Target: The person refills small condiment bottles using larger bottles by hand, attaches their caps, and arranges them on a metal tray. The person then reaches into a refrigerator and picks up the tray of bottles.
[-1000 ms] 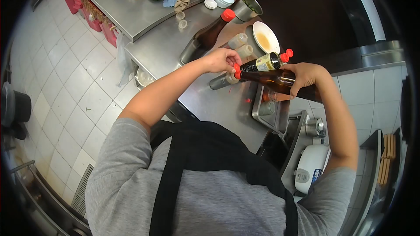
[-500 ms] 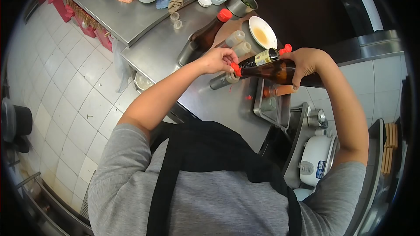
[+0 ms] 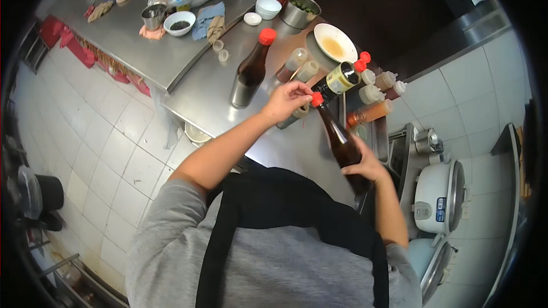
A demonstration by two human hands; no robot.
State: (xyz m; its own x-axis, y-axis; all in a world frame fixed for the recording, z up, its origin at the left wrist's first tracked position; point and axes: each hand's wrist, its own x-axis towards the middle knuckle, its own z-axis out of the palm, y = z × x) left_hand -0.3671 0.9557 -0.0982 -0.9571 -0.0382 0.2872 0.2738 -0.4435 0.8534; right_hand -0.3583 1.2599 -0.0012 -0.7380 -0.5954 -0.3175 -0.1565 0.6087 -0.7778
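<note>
My right hand (image 3: pixel 366 162) is wrapped round the lower body of a dark brown glass bottle (image 3: pixel 335 131). The bottle is held tilted above the steel counter, its neck pointing away from me. My left hand (image 3: pixel 288 102) is closed, thumb and fingertips pinching at the red cap (image 3: pixel 317 100) on its mouth. Just beyond the cap, a dark bottle with a yellowish label (image 3: pixel 341 78) stands among squeeze bottles. Another brown bottle with a red cap (image 3: pixel 253 71) stands upright to the left of them.
A white plate with brown liquid (image 3: pixel 335 43) and a steel pot of green pieces (image 3: pixel 301 11) are at the back. Squeeze bottles (image 3: pixel 371 94) crowd the right side, with an orange one (image 3: pixel 371 113) lying among them. A rice cooker (image 3: pixel 436 197) stands lower right.
The bottle has swung from lying nearly level to pointing away from me, as my right hand came down and closer to my body. My left hand stays at the cap. The view has shifted.
</note>
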